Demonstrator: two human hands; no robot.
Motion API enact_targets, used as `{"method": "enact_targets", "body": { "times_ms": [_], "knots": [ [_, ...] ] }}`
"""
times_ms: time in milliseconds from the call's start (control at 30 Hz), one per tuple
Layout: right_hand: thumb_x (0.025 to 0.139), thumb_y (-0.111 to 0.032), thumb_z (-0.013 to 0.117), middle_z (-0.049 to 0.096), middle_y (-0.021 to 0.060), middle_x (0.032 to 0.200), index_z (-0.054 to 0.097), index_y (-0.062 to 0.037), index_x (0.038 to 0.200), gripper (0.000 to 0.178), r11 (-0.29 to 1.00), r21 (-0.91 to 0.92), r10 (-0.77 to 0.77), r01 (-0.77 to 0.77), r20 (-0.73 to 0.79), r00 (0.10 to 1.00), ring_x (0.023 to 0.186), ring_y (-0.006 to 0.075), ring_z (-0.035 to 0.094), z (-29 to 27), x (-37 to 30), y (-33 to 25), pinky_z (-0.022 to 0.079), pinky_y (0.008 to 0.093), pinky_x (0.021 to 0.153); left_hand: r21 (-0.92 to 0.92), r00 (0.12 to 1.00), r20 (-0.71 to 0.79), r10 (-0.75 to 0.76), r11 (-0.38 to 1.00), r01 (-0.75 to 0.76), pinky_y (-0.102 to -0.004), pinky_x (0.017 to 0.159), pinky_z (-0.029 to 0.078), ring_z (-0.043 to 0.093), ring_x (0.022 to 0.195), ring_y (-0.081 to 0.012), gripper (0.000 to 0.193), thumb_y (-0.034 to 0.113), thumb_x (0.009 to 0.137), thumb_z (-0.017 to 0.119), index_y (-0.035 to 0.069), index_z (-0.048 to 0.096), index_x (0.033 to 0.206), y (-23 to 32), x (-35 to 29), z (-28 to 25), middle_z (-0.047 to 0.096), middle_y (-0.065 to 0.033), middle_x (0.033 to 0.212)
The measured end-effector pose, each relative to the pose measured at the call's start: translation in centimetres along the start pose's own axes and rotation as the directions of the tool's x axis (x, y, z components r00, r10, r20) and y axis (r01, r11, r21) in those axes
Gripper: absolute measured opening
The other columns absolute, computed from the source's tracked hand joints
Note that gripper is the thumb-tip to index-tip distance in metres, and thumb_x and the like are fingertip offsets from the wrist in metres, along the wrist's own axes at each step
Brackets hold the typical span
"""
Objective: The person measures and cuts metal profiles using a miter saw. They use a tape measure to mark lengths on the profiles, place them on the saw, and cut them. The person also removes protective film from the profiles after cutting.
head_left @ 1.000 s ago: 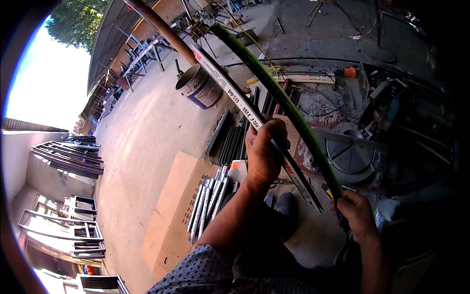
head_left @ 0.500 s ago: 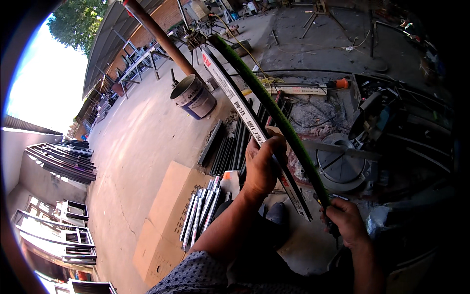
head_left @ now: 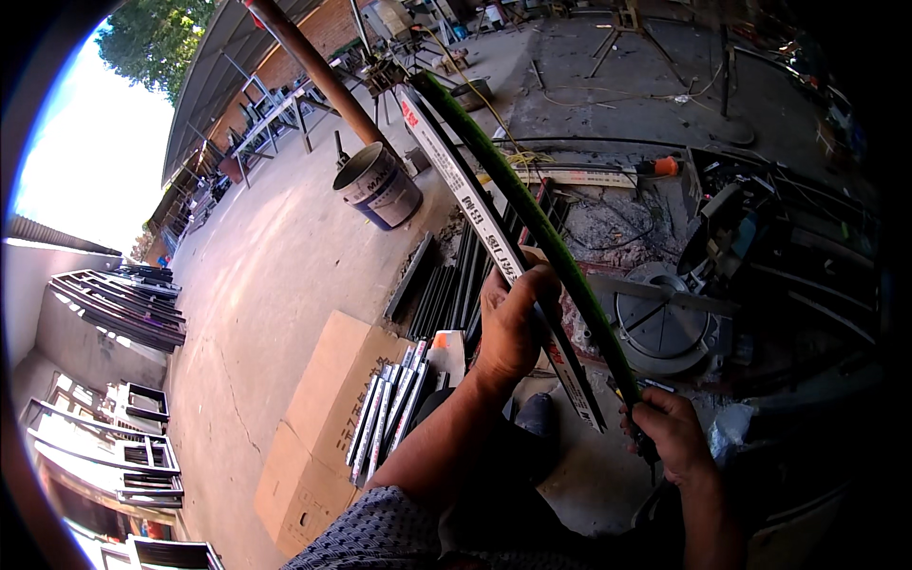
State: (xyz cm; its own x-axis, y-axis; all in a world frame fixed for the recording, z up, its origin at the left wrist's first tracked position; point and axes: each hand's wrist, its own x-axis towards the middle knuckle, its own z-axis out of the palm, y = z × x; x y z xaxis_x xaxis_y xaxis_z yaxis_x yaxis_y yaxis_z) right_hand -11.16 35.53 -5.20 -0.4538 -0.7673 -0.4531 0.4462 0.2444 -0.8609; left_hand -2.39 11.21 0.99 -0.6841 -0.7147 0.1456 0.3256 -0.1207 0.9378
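Note:
My left hand [head_left: 515,328] is wrapped round a long metal profile [head_left: 467,198] with a white printed film on its face. The profile slants from the upper middle down to the right, ending between my two hands. Alongside it, on its right, runs a long, dark strip with a fuzzy-looking green surface [head_left: 546,223]. My right hand [head_left: 673,432] is closed at the strip's lower end, low on the right. A thin dark point juts out below those fingers; whether it belongs to the strip or to a tool I cannot tell.
Cut profiles [head_left: 388,408] lie on flattened cardboard [head_left: 318,427] in front of me. Beyond are dark bars [head_left: 442,299] and a bucket [head_left: 378,190] beside a rusty post [head_left: 318,76]. A round-based cutting machine [head_left: 660,318] stands right. Frames [head_left: 147,437] lie far left.
The view has shifted very slightly. Both hands keep their grips, and the profile and green strip stay nearly where they were.

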Motion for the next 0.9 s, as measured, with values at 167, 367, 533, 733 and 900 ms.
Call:
{"method": "enact_targets", "body": {
  "times_ms": [167, 367, 533, 733, 900],
  "knots": [
    [0.096, -0.017, 0.061, 0.068, 0.0039, 0.085, 0.070, -0.0032, 0.100, 0.017, 1.000, -0.006, 0.013, -0.013, 0.002, 1.000, 0.075, 0.0111, 0.062, 0.09, -0.03, -0.06, 0.053, 0.0298, 0.062, -0.012, 1.000, 0.009, -0.003, 1.000, 0.003, -0.0277, 0.053, 0.046, 0.056, 0.056, -0.0157, 0.018, 0.021, 0.094, 0.057, 0.003, 0.058, 0.091, 0.00, 0.07, -0.16, 0.058, -0.0058, 0.069],
    [0.096, -0.017, 0.061, 0.068, 0.0035, 0.085, 0.070, -0.0038, 0.100, 0.017, 1.000, -0.010, 0.017, -0.017, 0.008, 1.000, 0.076, 0.0109, 0.063, 0.03, 0.08, 0.03, 0.053, 0.0293, 0.063, -0.012, 1.000, 0.019, 0.021, 1.000, -0.021, -0.0273, 0.051, 0.045, 0.056, 0.056, -0.0154, 0.021, 0.023, 0.094, 0.058, 0.002, 0.059, 0.093, -0.18, 0.22, -0.19, 0.058, -0.0058, 0.069],
    [0.096, -0.017, 0.060, 0.068, 0.0038, 0.085, 0.070, -0.0037, 0.100, 0.016, 1.000, -0.011, 0.014, -0.013, 0.004, 1.000, 0.074, 0.0112, 0.062, 0.07, 0.10, 0.09, 0.053, 0.0294, 0.062, 0.043, 1.000, 0.001, -0.009, 0.999, 0.009, -0.0268, 0.049, 0.043, 0.056, 0.055, -0.0152, 0.024, 0.026, 0.095, 0.058, 0.002, 0.060, 0.096, -0.08, 0.21, -0.44, 0.058, -0.0056, 0.068],
    [0.096, -0.016, 0.060, 0.068, 0.0046, 0.085, 0.070, -0.0031, 0.101, 0.017, 1.000, -0.009, 0.001, -0.001, 0.013, 1.000, 0.073, 0.0116, 0.062, 0.00, 0.18, 0.23, 0.053, 0.0296, 0.061, 0.004, 0.999, 0.000, 0.039, 0.999, -0.039, -0.0258, 0.049, 0.041, 0.054, 0.054, -0.0143, 0.030, 0.033, 0.098, 0.060, 0.002, 0.059, 0.097, -0.35, 0.04, -0.02, 0.058, -0.0057, 0.068],
    [0.097, -0.017, 0.060, 0.068, 0.0051, 0.085, 0.069, -0.0023, 0.102, 0.018, 1.000, -0.022, 0.007, -0.007, 0.011, 1.000, 0.073, 0.0118, 0.062, 0.15, -0.04, 0.10, 0.052, 0.0295, 0.061, -0.019, 0.992, 0.096, 0.083, 0.996, -0.082, -0.0251, 0.050, 0.039, 0.052, 0.055, -0.0125, 0.036, 0.038, 0.101, 0.060, 0.003, 0.059, 0.100, -0.88, 0.12, -0.68, 0.058, -0.0053, 0.067]
  ]
}}
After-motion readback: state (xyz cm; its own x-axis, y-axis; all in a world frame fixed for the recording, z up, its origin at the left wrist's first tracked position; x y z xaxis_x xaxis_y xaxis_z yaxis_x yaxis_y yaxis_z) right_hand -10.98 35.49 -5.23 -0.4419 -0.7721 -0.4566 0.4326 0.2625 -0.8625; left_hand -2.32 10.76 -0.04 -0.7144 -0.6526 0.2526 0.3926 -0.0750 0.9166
